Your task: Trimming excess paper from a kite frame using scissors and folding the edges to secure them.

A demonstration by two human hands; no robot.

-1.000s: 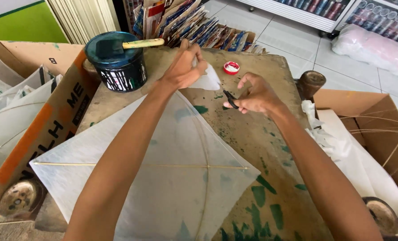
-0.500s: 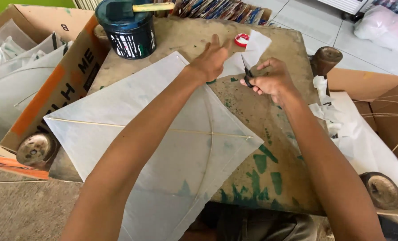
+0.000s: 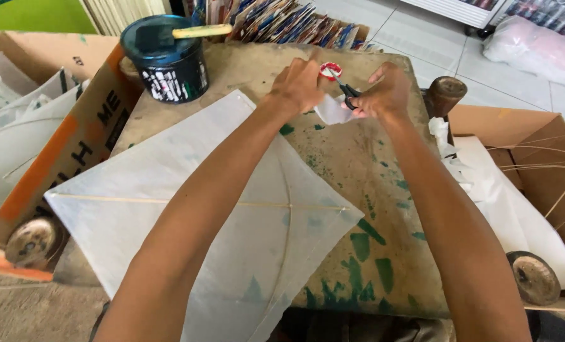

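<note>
Scissors and paper scrap at the far edge of a stained work board

Scissors (image 3: 347, 92), dark-handled and small, sit in the right hand (image 3: 383, 95); fingers are curled closed through the handles, thin blades pointing up and left toward a small round red-and-white lid (image 3: 330, 69). Whether the blades are parted cannot be told. Left hand (image 3: 298, 85) is closed in a pinch on the upper edge of a white paper scrap (image 3: 332, 111), which hangs thin and limp between the two hands, just above the board. Both hands are close together, nearly touching.

Kite (image 3: 213, 215): large diamond of translucent white tissue, lying flat on the near half of the board under the left forearm. Thin pale spars show through, one straight crosswise, one bowed lengthwise. Faint green smudges on its lower part.

Board (image 3: 364, 190): brown, rough, matt surface with green paint blotches and speckles.

Round dark tin (image 3: 166, 60) at the far left corner, painted label, a pale flat stick (image 3: 200, 30) resting across its rim.

Cardboard box (image 3: 67, 145) on the left, holding white sheets. Second open box (image 3: 523, 164) on the right, with white paper and thin bamboo slivers. Worn round wooden spools (image 3: 32, 242) near the lower corners
</note>
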